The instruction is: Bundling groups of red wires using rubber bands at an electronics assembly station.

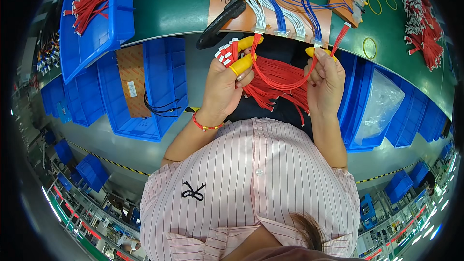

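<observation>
My left hand (223, 84), with yellow finger cots on its thumb and a finger, is closed around a bunch of red cables whose white connectors (224, 54) stick out at its left. The fingers of my right hand (325, 84), one in a yellow cot, pinch a red cable (285, 87) just below a connector at the table edge. That cable loops between the two hands. Many more red cables (275, 70) lie across my lap. White wires (260, 12) and blue wires (278, 17) run to connectors along the table edge.
Under these wires lies an orange sheet (220, 7) on the green table (164, 5), beside a black curved handle (220, 25). A blue bin (123, 9) with red cables stands at left. Yellow rings (369, 47) and another red cable bundle (425, 43) lie at right. Blue crates (166, 77) stand below.
</observation>
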Demonstrator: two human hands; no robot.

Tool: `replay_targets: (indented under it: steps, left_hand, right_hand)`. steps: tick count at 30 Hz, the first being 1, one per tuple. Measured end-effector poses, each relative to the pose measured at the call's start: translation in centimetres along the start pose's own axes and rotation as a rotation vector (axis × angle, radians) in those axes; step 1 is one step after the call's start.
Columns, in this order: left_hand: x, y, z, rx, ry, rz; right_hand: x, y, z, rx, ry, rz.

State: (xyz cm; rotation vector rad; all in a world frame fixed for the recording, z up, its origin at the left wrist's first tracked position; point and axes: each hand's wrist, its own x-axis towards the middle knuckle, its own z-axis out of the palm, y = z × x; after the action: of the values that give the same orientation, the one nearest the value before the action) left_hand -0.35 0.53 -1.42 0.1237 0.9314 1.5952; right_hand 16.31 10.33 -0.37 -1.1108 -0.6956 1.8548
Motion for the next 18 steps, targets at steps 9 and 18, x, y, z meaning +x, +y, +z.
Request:
replay_targets:
  steps: [9, 18]
  left_hand:
    - [0.3, -0.1, -0.4, 0.050, -0.034, -0.065]
    - [0.7, 0.2, 0.8, 0.105, -0.040, -0.040]
  right_hand:
    - [0.0, 0.5, -0.1, -0.016, -0.002, -0.045]
    - [-0.3, 0.4, 0.3, 0.105, 0.009, 0.012]
